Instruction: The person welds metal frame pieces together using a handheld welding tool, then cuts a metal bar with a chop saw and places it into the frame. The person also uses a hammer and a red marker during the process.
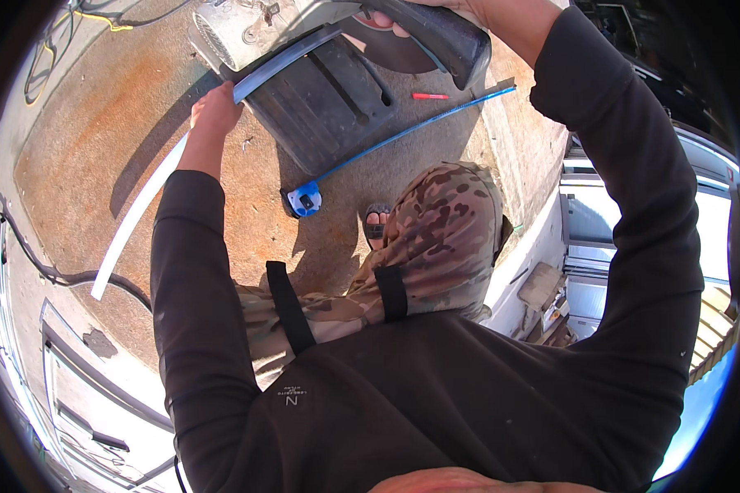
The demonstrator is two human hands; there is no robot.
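My left hand (215, 110) is closed round a long, pale metal strip (139, 207). One end of the strip lies across the dark base (304, 115) of a cut-off saw, and the other reaches down to the left. At the top edge, my right hand (467, 8) is partly cut off by the frame. Its fingertips curl round the saw's dark handle and guard (456, 41). Beneath the guard shows the cutting disc (395, 51), close to the strip's end; whether they touch I cannot tell.
A blue tape measure (306, 200) sits beside the base, its blade (419, 126) drawn out to the right. A red marker (430, 96) lies near the blade. Dark cables (57, 275) run along the left. My sandalled foot (376, 220) is close to the tape.
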